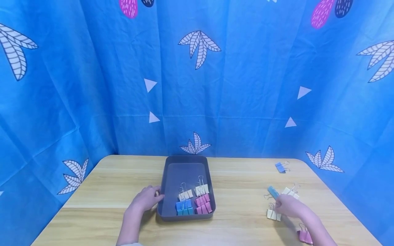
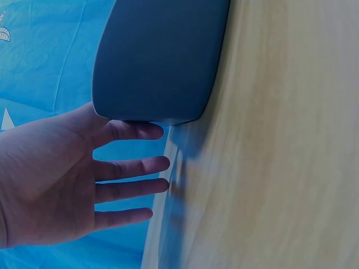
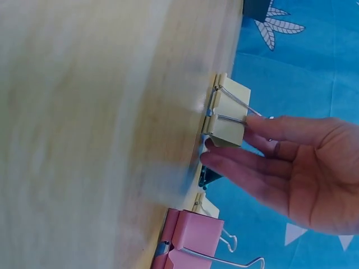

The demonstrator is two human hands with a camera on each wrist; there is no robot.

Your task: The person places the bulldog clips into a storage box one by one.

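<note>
My left hand (image 1: 147,198) rests against the left wall of a dark grey tray (image 1: 167,177), its fingers (image 2: 132,168) straight and spread in the left wrist view. On the right of the table, my right hand (image 1: 289,206) pinches the near end of a teal binder clip (image 1: 273,192) with its fingers curled in. Most of that clip is hidden by the hand and a cream clip in the right wrist view. That cream binder clip (image 3: 228,112) stands just in front of the fingertips. A second cream binder clip (image 1: 290,192) lies behind the hand.
Inside the tray stand cream, blue, teal and pink binder clips, such as a blue one (image 1: 183,204) and a pink one (image 1: 203,203). A pink binder clip (image 1: 304,236) lies by the right forearm. Another blue clip (image 1: 280,167) sits near the far right corner. A blue curtain (image 1: 246,85) surrounds the table.
</note>
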